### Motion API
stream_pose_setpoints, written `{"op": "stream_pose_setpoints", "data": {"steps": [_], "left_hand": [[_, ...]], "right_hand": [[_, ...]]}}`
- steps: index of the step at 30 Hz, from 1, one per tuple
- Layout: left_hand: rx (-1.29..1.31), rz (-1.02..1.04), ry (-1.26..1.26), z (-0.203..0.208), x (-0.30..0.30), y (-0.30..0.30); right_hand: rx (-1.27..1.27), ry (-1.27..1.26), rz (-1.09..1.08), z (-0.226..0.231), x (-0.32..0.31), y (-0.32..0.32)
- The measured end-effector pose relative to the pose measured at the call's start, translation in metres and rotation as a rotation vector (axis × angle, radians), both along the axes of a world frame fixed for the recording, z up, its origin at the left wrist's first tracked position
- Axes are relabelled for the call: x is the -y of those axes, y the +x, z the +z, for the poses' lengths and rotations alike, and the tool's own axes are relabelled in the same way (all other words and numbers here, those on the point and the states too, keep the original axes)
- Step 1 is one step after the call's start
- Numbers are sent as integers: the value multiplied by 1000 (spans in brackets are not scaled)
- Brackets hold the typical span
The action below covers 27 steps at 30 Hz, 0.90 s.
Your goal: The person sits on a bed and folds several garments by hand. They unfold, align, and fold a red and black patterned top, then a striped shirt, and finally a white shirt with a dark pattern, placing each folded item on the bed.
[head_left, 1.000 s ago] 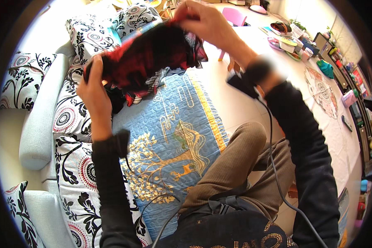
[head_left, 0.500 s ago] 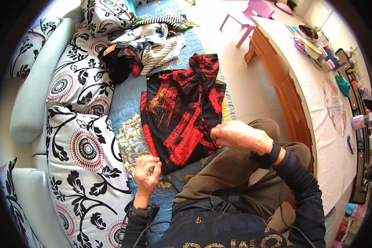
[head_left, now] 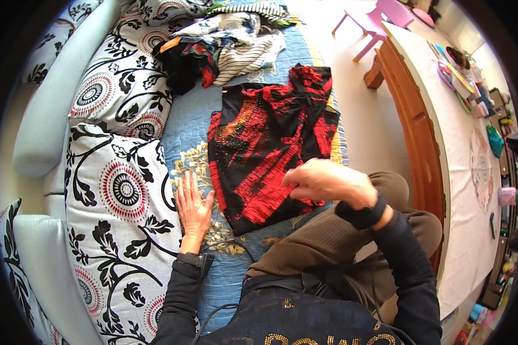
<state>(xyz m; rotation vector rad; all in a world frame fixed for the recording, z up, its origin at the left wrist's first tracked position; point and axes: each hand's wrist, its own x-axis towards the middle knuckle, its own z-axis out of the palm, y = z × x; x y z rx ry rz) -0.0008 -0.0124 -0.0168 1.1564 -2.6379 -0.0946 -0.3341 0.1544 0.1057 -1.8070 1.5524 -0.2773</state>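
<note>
A black and red patterned garment (head_left: 259,167) with gold dots lies spread on the blue quilted cover (head_left: 193,129), its upper right part folded over itself. Flat on the cover by the garment's lower left edge, my left hand (head_left: 194,210) is open, fingers stretched out. My right hand (head_left: 331,181) is over the garment's lower right part with its fingers loosely bent and pointing left. No cloth shows lifted in it, and its fingertips are partly hidden.
A heap of clothes (head_left: 233,43), some striped, lies at the far end of the cover. Patterned cushions (head_left: 126,195) line the left side. On the right stands a wooden table (head_left: 414,138) with a white cloth; a pink chair (head_left: 374,26) is beyond it.
My left hand has left the garment's lower left corner, moved farther away and flattened on the cover. My right hand has come off the right edge and over the garment. The view has shifted.
</note>
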Motion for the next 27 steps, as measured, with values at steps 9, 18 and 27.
{"op": "stream_pose_setpoints", "data": {"steps": [9, 18, 27], "left_hand": [[-111, 17, -105, -11, -2, 9], [-104, 40, -89, -5, -4, 6], [-97, 58, -97, -1, -4, 5]], "right_hand": [[274, -354, -679, 27, 29, -66], [-441, -580, -612, -96, 174, -57], [-83, -969, -426, -58, 141, -40]]}}
